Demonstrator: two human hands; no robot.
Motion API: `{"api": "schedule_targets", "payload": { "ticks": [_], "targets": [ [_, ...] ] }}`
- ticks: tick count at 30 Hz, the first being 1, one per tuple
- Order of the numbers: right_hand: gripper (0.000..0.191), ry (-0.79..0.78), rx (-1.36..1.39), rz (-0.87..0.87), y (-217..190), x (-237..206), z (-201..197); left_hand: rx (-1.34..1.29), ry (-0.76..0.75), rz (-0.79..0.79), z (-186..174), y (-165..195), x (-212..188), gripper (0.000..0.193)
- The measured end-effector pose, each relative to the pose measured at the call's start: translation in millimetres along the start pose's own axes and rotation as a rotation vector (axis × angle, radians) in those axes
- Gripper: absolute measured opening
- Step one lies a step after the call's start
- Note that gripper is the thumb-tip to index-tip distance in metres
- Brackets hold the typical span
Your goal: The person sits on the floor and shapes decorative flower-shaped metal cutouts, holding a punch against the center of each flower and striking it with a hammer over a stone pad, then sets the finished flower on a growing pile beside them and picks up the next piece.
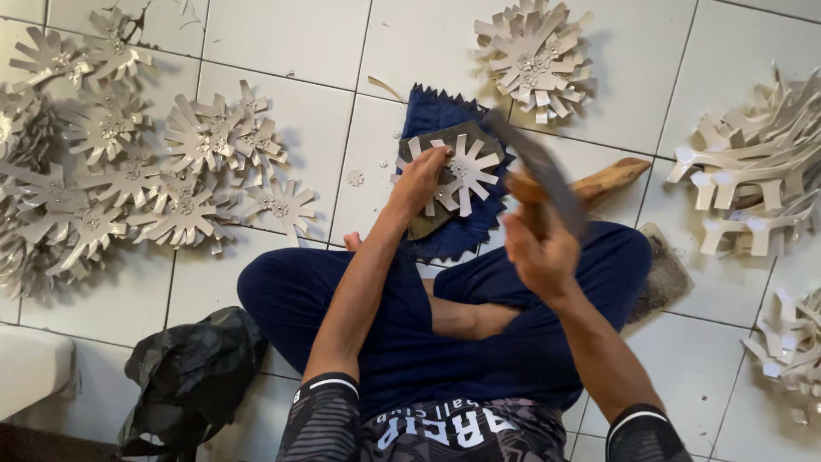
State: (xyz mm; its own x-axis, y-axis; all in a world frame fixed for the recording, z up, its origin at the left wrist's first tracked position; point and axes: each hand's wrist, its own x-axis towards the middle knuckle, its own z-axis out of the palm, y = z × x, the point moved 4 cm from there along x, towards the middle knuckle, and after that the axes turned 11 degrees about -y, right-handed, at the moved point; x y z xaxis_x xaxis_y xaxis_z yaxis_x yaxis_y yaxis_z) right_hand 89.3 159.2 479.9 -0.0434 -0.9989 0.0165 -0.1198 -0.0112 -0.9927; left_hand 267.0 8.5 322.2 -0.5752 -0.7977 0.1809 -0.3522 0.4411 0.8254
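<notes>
Your left hand (419,180) pins the thin, stiff star cutout (462,174) at its hub; your right hand (540,248) grips a blurred mallet (547,184), poised above

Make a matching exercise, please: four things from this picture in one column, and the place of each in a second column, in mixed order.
Things:
1. left hand
2. right hand
3. black plastic bag
4. blue cloth

Places:
A. crumpled on the white tiles by the person's left knee
B. spread on the floor under the star-shaped cut-out
C. pressing down on the star-shaped cut-out
D. raised, with its grip around a blurred wooden-handled tool

Pairs: 1-C, 2-D, 3-A, 4-B
</notes>
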Motion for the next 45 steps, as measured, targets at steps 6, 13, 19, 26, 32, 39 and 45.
{"api": "schedule_targets", "payload": {
  "ticks": [6, 13, 19, 26, 32, 39, 45],
  "targets": [
    [0.023, -0.042, -0.669, -0.548, 18.5, 13.0, 23.0, 0.035, -0.021, 0.034, -4.2, 1.1, 1.5, 0.031],
    [0.033, 0.059, -0.483, 0.148, 67.5, 8.1, 12.8, 0.045, -0.064, -0.078, 1.6, -5.7, 11.0, 0.017],
    [0.035, 0.173, -0.026, 0.263, 54.5, -4.9, -0.6, -0.214, 0.026, -0.013, 8.7, 15.4, -2.4, 0.015],
    [0.03, 0.081, -0.199, 0.238, 31.7, -8.0, 1.6, -0.083, -0.103, -0.051, 16.1, 20.2, 0.1, 0.036],
    [0.02, 0.036, 0.012, -0.177, -12.1, -30.2, -22.6, -0.05, -0.088, 0.066, 19.1, 18.2, -4.2, 0.041],
    [0.019, 0.008, -0.677, -0.237, 54.9, -9.0, 10.5, 0.057, -0.053, 0.123, 21.6, 14.2, -0.2, 0.034],
    [0.038, 0.105, -0.395, 0.318, 115.6, 4.7, -9.1, -0.129, 0.148, -0.186, 4.9, 1.5, 1.2, 0.009]
  ]
}}
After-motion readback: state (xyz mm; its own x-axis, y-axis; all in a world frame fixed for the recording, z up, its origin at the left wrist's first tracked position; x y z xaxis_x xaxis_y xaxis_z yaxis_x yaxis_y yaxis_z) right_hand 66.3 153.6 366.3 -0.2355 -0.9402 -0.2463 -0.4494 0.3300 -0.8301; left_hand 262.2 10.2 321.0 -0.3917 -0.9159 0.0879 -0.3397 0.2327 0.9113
